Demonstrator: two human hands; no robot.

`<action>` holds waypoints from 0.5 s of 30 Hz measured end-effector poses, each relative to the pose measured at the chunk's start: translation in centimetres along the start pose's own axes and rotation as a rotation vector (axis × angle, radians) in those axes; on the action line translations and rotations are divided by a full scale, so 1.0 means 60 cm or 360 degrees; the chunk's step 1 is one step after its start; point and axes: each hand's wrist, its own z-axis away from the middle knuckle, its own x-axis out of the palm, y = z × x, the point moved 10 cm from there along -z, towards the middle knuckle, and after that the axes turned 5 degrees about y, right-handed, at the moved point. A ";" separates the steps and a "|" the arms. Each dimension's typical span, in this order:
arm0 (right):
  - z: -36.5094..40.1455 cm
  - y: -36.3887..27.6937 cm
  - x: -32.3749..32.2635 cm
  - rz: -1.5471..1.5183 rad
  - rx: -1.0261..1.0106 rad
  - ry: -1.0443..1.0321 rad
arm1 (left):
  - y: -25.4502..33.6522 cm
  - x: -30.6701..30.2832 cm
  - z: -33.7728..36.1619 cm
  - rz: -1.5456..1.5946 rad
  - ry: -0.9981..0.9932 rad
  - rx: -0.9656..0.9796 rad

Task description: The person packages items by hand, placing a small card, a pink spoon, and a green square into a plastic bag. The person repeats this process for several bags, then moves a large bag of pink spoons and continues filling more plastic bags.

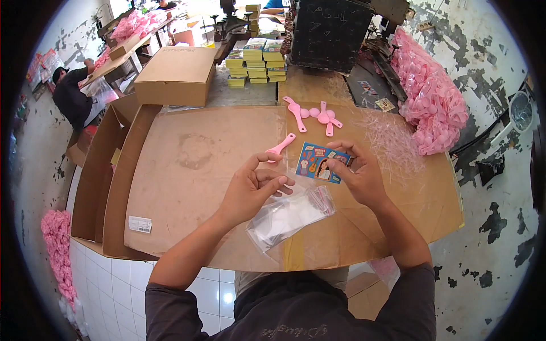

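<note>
My right hand [364, 175] grips a small blue printed card [322, 163] between thumb and fingers; it shows a figure and a guitar. To its left, my left hand [253, 190] has its fingers curled, with the thumb near the middle fingertips at the edge of a faint clear plastic bag [302, 182]. A pink measuring spoon [282, 146] lies just beyond the left index finger, its bowl partly hidden by it. Below both hands rests a stack of clear plastic bags [293, 219]. Farther off lie several more pink spoons [324, 116].
The cardboard-covered table [187, 216] has an open carton [116, 182] along its left side. Behind stand a closed box [176, 74], stacks of cards [256, 62] and a black box [330, 34]. Pink items in plastic [426, 96] are heaped at right. Another person [73, 96] works at far left.
</note>
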 end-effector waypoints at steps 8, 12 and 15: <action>0.009 -0.055 0.080 0.0813 -0.0351 -0.0517 | -0.003 0.018 0.011 -0.0150 -0.0113 0.0036; 0.000 -0.016 0.075 0.0120 -0.0177 -0.0160 | -0.001 0.028 0.015 -0.0203 -0.0215 -0.0041; -0.002 0.012 0.081 0.0186 -0.0040 -0.0213 | -0.002 0.017 0.011 -0.0162 -0.0149 -0.0055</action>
